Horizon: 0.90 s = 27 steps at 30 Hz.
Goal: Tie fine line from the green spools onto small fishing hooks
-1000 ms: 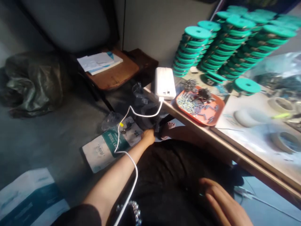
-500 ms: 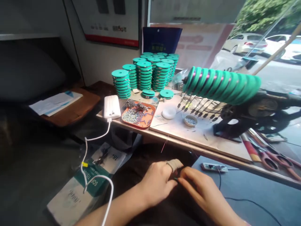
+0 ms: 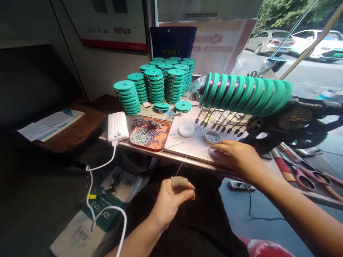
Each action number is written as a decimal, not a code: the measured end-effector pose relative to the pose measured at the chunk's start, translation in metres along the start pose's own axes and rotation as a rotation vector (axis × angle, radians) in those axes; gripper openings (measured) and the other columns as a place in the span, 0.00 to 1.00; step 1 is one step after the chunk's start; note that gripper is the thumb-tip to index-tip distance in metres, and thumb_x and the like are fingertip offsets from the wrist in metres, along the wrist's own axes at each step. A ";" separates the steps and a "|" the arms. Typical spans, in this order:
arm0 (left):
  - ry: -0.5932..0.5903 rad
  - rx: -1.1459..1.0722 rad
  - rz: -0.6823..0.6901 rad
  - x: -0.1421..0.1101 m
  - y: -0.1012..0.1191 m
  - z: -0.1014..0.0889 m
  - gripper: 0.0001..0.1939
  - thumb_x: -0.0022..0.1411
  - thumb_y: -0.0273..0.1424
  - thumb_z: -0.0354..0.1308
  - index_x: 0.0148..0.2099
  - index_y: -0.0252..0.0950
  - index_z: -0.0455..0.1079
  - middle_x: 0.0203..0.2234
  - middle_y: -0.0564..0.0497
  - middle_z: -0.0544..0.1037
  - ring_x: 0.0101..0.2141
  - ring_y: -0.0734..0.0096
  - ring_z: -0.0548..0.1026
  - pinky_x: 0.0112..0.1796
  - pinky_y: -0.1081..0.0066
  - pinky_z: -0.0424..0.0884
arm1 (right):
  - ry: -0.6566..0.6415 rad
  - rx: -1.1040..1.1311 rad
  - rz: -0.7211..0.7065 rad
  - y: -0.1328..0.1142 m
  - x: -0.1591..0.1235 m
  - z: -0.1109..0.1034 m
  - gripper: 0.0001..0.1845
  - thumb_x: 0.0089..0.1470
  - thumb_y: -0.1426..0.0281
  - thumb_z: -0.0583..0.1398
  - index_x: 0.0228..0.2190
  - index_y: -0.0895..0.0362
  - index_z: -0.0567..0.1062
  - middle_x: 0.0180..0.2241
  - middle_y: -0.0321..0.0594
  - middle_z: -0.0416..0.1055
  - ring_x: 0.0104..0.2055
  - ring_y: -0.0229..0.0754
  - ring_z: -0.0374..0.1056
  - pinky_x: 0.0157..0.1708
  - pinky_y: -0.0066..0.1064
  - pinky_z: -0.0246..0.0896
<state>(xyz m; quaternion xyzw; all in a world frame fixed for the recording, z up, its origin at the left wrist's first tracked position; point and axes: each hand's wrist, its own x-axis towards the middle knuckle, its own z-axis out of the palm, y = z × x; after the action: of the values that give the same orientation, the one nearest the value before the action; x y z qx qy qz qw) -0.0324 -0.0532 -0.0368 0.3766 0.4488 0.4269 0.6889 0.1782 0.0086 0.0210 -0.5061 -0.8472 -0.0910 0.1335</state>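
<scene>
My left hand (image 3: 173,200) hovers over my dark lap below the table edge. Its thumb and taped forefinger are pinched on a thin pink thread (image 3: 182,166) that runs up to the table. My right hand (image 3: 235,157) lies flat with fingers spread on the pale work board (image 3: 193,146). It is just right of a small bowl of tiny metal parts (image 3: 213,136). Above it, a row of green spools (image 3: 246,92) sits on the shaft of a dark winding machine (image 3: 292,125), with small clips hanging beneath.
Stacks of green spools (image 3: 155,84) stand at the table's back. An orange tray of small tubes (image 3: 150,134), a white power bank (image 3: 117,126) with its cable (image 3: 91,178) and a white puck (image 3: 186,129) lie nearby. Scissors (image 3: 313,178) are right; a tissue pack (image 3: 107,210) lies on the floor.
My view swung up from the floor to the table. My left hand came back from the floor, met the right over my lap, then the right hand moved onto the board.
</scene>
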 end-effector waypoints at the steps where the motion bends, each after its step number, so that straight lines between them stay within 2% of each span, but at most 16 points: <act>1: 0.025 -0.020 -0.002 -0.001 0.000 0.000 0.07 0.43 0.28 0.66 0.26 0.31 0.72 0.18 0.53 0.74 0.22 0.76 0.71 0.28 0.76 0.68 | -0.038 -0.065 -0.024 0.005 0.007 0.009 0.14 0.56 0.70 0.50 0.33 0.54 0.76 0.29 0.38 0.73 0.28 0.38 0.69 0.24 0.26 0.54; 4: 0.082 -0.042 0.001 -0.006 -0.002 -0.003 0.07 0.43 0.28 0.66 0.26 0.31 0.72 0.17 0.53 0.74 0.21 0.77 0.71 0.27 0.77 0.67 | -0.085 -0.161 -0.055 0.008 0.015 0.026 0.13 0.54 0.73 0.51 0.30 0.55 0.76 0.26 0.37 0.72 0.26 0.38 0.67 0.23 0.27 0.51; 7: 0.095 -0.039 0.001 -0.011 -0.006 -0.008 0.07 0.44 0.28 0.66 0.26 0.31 0.71 0.17 0.54 0.74 0.21 0.77 0.71 0.27 0.77 0.67 | -0.106 -0.197 -0.101 0.002 0.014 0.026 0.13 0.52 0.76 0.52 0.25 0.57 0.74 0.22 0.38 0.70 0.25 0.38 0.65 0.24 0.28 0.49; 12: 0.108 -0.026 0.039 -0.017 -0.010 -0.012 0.06 0.44 0.27 0.66 0.26 0.32 0.71 0.17 0.55 0.73 0.22 0.78 0.71 0.28 0.78 0.67 | -0.107 -0.231 -0.168 -0.004 0.014 0.026 0.11 0.48 0.80 0.52 0.22 0.60 0.72 0.22 0.42 0.70 0.24 0.39 0.64 0.26 0.29 0.49; 16: 0.122 -0.030 0.050 -0.023 -0.010 -0.014 0.06 0.44 0.26 0.65 0.25 0.32 0.71 0.18 0.55 0.73 0.22 0.79 0.70 0.28 0.78 0.67 | -0.022 -0.248 -0.126 -0.001 0.013 0.028 0.12 0.50 0.79 0.51 0.22 0.61 0.71 0.21 0.42 0.68 0.23 0.40 0.63 0.26 0.30 0.50; 19: 0.140 -0.009 0.051 -0.030 -0.010 -0.015 0.06 0.44 0.26 0.66 0.25 0.32 0.71 0.18 0.55 0.73 0.22 0.79 0.70 0.28 0.78 0.67 | 0.113 -0.228 -0.029 -0.010 0.000 0.012 0.12 0.55 0.74 0.49 0.26 0.61 0.71 0.24 0.43 0.68 0.25 0.40 0.64 0.25 0.29 0.51; 21: 0.180 0.028 0.078 -0.035 -0.008 -0.013 0.06 0.43 0.26 0.66 0.25 0.33 0.71 0.19 0.55 0.74 0.23 0.78 0.70 0.28 0.78 0.67 | 0.206 -0.086 0.048 -0.028 -0.016 -0.003 0.12 0.57 0.70 0.48 0.29 0.60 0.69 0.26 0.42 0.67 0.26 0.39 0.64 0.24 0.27 0.52; 22: 0.202 0.055 0.106 -0.037 -0.007 -0.012 0.06 0.43 0.26 0.66 0.25 0.33 0.72 0.20 0.54 0.74 0.24 0.77 0.71 0.29 0.77 0.68 | 0.197 0.051 0.053 -0.039 -0.026 -0.009 0.11 0.58 0.69 0.48 0.30 0.58 0.67 0.27 0.40 0.67 0.25 0.37 0.64 0.24 0.26 0.53; 23: 0.217 0.087 0.139 -0.039 -0.006 -0.010 0.05 0.44 0.26 0.65 0.26 0.33 0.72 0.21 0.54 0.75 0.25 0.76 0.71 0.31 0.77 0.68 | 0.126 0.214 0.021 -0.052 -0.035 -0.013 0.10 0.58 0.69 0.48 0.30 0.57 0.66 0.26 0.38 0.65 0.24 0.36 0.63 0.23 0.25 0.55; 25: 0.208 0.161 0.212 -0.042 -0.006 -0.007 0.04 0.46 0.27 0.64 0.27 0.33 0.73 0.23 0.52 0.76 0.27 0.73 0.72 0.33 0.75 0.69 | -0.083 0.507 -0.007 -0.078 -0.053 -0.014 0.08 0.58 0.71 0.47 0.29 0.55 0.64 0.26 0.35 0.64 0.24 0.34 0.63 0.23 0.23 0.56; 27: 0.151 0.234 0.282 -0.044 -0.007 -0.004 0.03 0.49 0.28 0.63 0.29 0.34 0.73 0.25 0.51 0.76 0.29 0.71 0.73 0.35 0.73 0.69 | -0.249 0.694 0.041 -0.098 -0.066 -0.007 0.09 0.59 0.72 0.46 0.29 0.54 0.62 0.27 0.35 0.64 0.25 0.34 0.63 0.25 0.23 0.58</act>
<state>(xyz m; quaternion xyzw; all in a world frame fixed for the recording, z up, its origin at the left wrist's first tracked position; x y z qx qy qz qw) -0.0449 -0.0962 -0.0311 0.4801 0.4884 0.4910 0.5384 0.1226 -0.0944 0.0049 -0.4549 -0.8270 0.2668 0.1950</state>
